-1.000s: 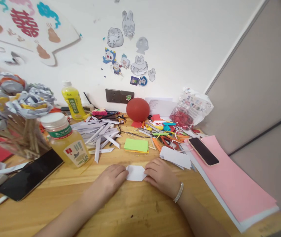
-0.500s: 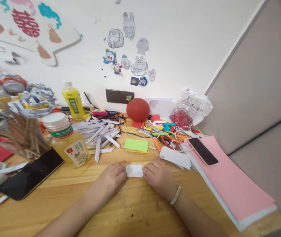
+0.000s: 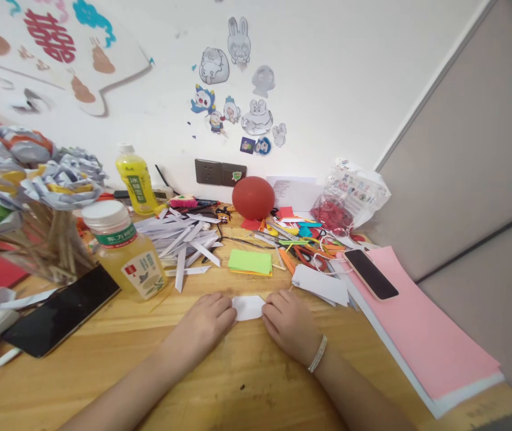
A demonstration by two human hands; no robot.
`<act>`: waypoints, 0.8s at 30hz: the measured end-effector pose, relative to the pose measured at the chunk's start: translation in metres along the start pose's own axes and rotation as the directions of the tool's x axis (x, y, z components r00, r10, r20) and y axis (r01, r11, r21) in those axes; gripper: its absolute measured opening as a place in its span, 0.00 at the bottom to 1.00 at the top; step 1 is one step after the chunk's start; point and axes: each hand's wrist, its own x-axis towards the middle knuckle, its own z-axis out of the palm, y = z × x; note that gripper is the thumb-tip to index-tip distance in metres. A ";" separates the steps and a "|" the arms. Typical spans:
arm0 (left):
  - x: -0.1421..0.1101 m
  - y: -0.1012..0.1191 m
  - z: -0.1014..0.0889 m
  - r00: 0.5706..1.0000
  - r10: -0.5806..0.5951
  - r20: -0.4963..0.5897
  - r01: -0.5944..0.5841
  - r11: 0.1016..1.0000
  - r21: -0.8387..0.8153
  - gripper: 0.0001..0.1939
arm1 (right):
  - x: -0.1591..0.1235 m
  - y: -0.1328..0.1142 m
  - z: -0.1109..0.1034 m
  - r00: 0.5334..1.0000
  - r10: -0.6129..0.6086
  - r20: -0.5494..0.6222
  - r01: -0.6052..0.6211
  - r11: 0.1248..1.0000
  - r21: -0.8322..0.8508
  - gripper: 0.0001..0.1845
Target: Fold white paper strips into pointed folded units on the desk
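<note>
A small piece of white paper (image 3: 248, 308) with angled corners lies low over the wooden table, between my two hands. My left hand (image 3: 213, 316) grips its left end with the fingers bent and close together. On the other side, my right hand (image 3: 288, 320) pinches the right end; a pale bracelet circles that wrist. My fingers cover both tips of the paper. Just beyond it sits a stack of green paper slips (image 3: 250, 262), and a pile of white paper pieces (image 3: 321, 284) lies past my right hand.
At left stand a juice bottle (image 3: 125, 257), a yellow drink bottle (image 3: 136, 182) and paper flowers (image 3: 60, 185), near a dark phone (image 3: 64, 311). White strips (image 3: 188, 242), a red balloon (image 3: 253, 198) and scissors sit behind. Pink sheets (image 3: 421, 323) carry another phone (image 3: 371, 274) at right.
The paper's outline differs: its corners now look angled where it was more rectangular. Both hands stay at its ends. The whole view has shifted slightly.
</note>
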 end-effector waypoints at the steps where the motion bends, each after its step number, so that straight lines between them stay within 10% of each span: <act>1: 0.000 -0.001 0.001 1.000 -0.009 0.005 0.009 1.000 -0.015 0.16 | 0.000 0.000 0.000 1.000 0.009 0.011 -0.010 1.000 0.024 0.08; 16: 0.007 0.001 0.005 0.966 -0.253 0.047 0.257 0.942 -0.216 0.12 | 0.001 -0.009 0.006 0.935 0.352 0.042 -0.345 0.879 0.330 0.07; 24: 0.011 0.007 0.013 0.945 -0.327 0.026 0.327 0.943 -0.060 0.11 | 0.007 -0.012 0.013 0.896 0.442 0.030 -0.429 0.848 0.311 0.07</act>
